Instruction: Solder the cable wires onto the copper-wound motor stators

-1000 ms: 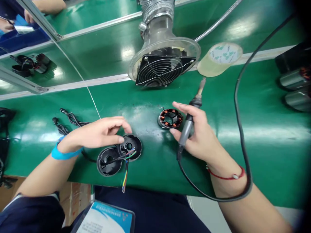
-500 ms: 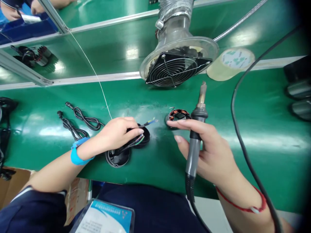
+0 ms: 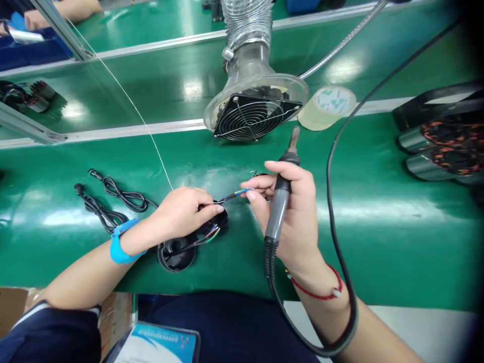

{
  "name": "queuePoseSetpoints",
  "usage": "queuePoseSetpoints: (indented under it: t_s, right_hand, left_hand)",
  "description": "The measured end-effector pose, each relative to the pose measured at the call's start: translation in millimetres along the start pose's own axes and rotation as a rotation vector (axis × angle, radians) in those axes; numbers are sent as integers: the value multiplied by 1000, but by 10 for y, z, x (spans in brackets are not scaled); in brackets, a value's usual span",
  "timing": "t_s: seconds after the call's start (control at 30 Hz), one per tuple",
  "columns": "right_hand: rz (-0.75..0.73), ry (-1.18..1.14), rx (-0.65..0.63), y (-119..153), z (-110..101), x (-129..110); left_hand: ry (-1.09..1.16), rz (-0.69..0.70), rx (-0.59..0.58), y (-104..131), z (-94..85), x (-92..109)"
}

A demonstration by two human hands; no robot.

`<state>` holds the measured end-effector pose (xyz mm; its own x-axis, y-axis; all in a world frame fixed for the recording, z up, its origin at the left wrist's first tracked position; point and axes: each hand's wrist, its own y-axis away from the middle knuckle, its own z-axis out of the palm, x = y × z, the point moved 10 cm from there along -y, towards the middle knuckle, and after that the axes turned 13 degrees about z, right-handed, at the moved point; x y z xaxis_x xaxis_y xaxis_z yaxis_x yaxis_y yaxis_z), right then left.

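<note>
My left hand [image 3: 185, 209] is closed around a black cable [image 3: 227, 197] whose thin coloured wire ends [image 3: 242, 191] point right. A thin pale wire [image 3: 150, 132] runs down to the same hand. My right hand [image 3: 300, 222] grips a soldering iron [image 3: 279, 207], tip upward, while its thumb and fingertips pinch the coloured wire ends. Beneath the left hand lie black round housings [image 3: 177, 258], with a second group of wires [image 3: 214, 233] showing. A copper-wound ring [image 3: 260, 174] is mostly hidden behind my right fingers.
A fume extractor with a fan grille [image 3: 250, 122] hangs ahead, beside a tape roll [image 3: 321, 115]. Coiled black cables [image 3: 123, 194] lie at left. Copper-wound motor cores [image 3: 431, 164] stand at right. The iron's cord [image 3: 329, 166] loops past my right arm. Another person's arm [image 3: 71, 11] shows top left.
My right hand has moved left with the soldering iron, and its fingertips have closed on the coloured wire ends. The left hand keeps its hold on the cable. The view has shifted right.
</note>
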<state>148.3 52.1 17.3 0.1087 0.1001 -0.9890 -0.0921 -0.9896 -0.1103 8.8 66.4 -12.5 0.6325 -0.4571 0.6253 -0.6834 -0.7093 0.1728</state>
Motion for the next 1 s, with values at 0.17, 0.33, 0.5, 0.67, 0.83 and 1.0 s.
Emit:
queuePoseSetpoints:
  t_s: [0.17,0.33,0.5,0.67,0.83,1.0]
  right_hand:
    - [66,-112,-4,-2,-32,113]
    - [161,-261,-49,22,21,299]
    - [163,-270,-54,57,22,292]
    - [90,-251,-42,45,-50,225]
    - [-34,-205,-87,51,-27,99]
    - [-125,-120,-11,109,-77,-16]
  left_hand:
    - [191,26,51,36,-45,0]
    - [584,53,282,-78,-274,-71]
    - [455,171,17,-314,-72,224]
    - [353,204,-145,-337,42,323]
    - [529,182,-258,-313,125,316]
    - [891,57,-246,-336,204,326]
